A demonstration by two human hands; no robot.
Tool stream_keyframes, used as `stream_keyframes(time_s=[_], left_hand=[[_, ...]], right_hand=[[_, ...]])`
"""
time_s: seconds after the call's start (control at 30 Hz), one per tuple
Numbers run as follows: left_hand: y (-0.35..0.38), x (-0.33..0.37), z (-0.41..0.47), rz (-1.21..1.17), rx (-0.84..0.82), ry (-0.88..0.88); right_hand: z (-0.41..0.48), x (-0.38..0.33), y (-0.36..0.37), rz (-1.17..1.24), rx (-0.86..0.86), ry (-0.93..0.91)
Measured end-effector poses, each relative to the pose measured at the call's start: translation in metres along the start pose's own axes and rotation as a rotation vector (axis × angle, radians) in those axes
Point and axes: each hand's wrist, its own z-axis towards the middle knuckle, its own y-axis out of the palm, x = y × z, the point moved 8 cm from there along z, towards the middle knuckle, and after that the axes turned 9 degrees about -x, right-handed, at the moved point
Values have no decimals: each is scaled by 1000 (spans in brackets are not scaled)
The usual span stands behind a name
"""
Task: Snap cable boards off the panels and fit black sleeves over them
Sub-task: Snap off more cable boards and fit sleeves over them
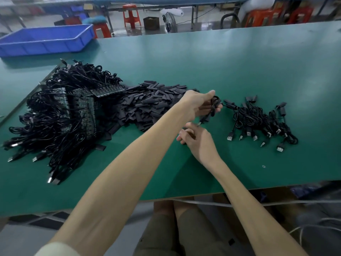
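Here, the left hand [201, 105] is reaching forward on a long, outstretched arm, its thumb and fingers curling round a coiled black cable [215, 106] and holding it just above the green table [221, 61]. One end of that cable is hanging down toward the right hand [198, 140], which is hovering just beneath, wrist bent, fingers curled; whether it is pinching anything is unclear. Just left of the hands, loose black sleeves [147, 108] are lying heaped, and beyond them the panels [83, 106] are sitting among tangled leads. To the right, a small pile of cables [258, 119] is lying. A blue tray [46, 39] is sitting far left.
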Motion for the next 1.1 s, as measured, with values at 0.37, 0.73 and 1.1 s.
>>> stream_keyframes(time_s=[0.37, 0.73, 1.1], left_hand=[[10, -28, 22, 158, -18, -69], [13, -38, 12, 223, -91, -87], [25, -43, 24, 350, -94, -88]], right_hand=[[2, 8, -4, -97, 37, 58], [-1, 4, -3, -117, 35, 59], [-2, 15, -5, -60, 43, 171]])
